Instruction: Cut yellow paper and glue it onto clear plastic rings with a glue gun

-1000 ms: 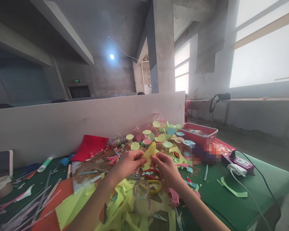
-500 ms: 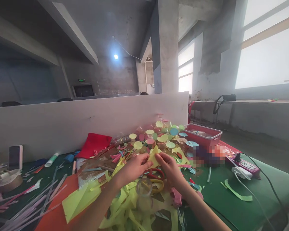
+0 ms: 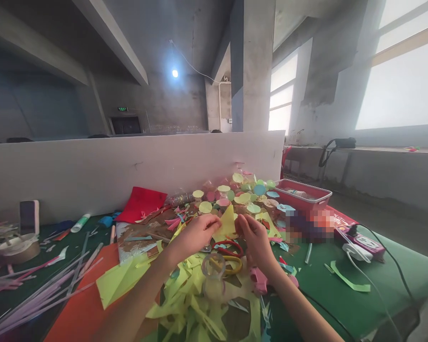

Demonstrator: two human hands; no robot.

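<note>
My left hand (image 3: 197, 233) pinches the left edge of a small yellow paper piece (image 3: 227, 223) between thumb and fingers. At the paper's right edge, my right hand (image 3: 255, 237) is also closed in a pinch. The paper stands up with a pointed top. Just below it lie scissors with a red handle loop (image 3: 231, 245) and a yellow handle loop (image 3: 234, 265), their blades mostly hidden. A clear plastic container (image 3: 214, 287) stands nearer to me, among yellow paper scraps (image 3: 189, 304). Beside my right wrist lies a pink plastic object (image 3: 259, 280), partly covered.
Paper discs on clear cups (image 3: 242, 198) crowd the back, before a white partition (image 3: 135, 166). A red basket (image 3: 305, 202) and a power strip (image 3: 369, 244) with cables stand right. Pale strips (image 3: 46, 299), a phone (image 3: 29, 217) and red sheet (image 3: 141, 204) lie left.
My hands have moved slightly apart, and more of the yellow paper shows between them. The camera has tilted a little downward. The scissors and scraps lie much as before.
</note>
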